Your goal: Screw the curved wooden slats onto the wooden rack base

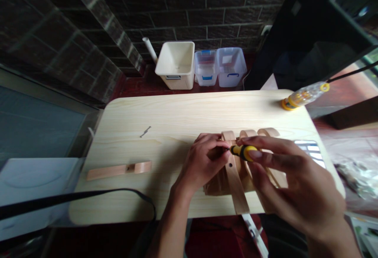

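Observation:
My right hand grips a yellow and black screwdriver, its shaft pointing left. At the shaft's tip, the thumb and fingers of my left hand are pinched together; what they hold is too small to make out. Under both hands lies a wooden strip with a dark round hole or screw head and a curved far end. More curved wooden strips lie beside it, partly covered by my right hand. A brown block-like thing sits beneath the strips, mostly hidden.
Another wooden strip with a curved end lies at the table's left. Thin dark screws lie behind it. A clear bottle-shaped container stands at the back right, near a phone-like slab. Plastic bins stand beyond the table. A black strap crosses the front left.

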`<state>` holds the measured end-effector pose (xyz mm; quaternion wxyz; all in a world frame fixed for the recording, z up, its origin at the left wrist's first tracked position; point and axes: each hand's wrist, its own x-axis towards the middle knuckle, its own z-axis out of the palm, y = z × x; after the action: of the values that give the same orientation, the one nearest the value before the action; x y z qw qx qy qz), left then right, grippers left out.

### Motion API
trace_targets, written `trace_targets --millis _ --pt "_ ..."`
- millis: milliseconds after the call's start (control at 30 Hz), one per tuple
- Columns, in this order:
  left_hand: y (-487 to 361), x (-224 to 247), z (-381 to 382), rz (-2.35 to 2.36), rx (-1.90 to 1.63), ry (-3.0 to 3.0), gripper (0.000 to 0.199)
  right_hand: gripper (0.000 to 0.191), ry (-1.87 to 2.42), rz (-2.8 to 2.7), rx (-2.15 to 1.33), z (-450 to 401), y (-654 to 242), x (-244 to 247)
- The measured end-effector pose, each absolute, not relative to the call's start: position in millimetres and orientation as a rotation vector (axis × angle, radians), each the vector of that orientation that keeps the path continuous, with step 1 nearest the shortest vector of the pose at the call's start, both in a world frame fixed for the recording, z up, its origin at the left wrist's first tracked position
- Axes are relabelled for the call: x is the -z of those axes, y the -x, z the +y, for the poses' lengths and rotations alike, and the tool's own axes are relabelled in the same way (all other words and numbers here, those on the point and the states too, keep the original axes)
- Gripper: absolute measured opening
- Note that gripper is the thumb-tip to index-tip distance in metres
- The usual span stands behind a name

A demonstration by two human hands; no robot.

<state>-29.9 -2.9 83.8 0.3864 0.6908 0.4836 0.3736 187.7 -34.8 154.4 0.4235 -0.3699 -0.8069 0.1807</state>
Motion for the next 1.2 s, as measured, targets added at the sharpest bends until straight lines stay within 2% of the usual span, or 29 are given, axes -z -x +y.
trace_targets --millis 200,400,1200 --pt "29.4 -83.9 -2.4 1.231 -0.960 -1.768 0.010 0.037 0.939 -2.009 -0.463 -35.5 -187.0 -155.3" --pt "29.6 -84.5 -3.2 1.231 -0.959 -1.754 0.013 0.031 0.943 -2.005 -0.474 -37.7 -188.7 -154.3" --pt "30.4 -82.5 -2.7 1.233 -0.958 -1.754 0.012 0.039 0.934 -1.975 -0.498 -37.1 -189.3 -154.5"
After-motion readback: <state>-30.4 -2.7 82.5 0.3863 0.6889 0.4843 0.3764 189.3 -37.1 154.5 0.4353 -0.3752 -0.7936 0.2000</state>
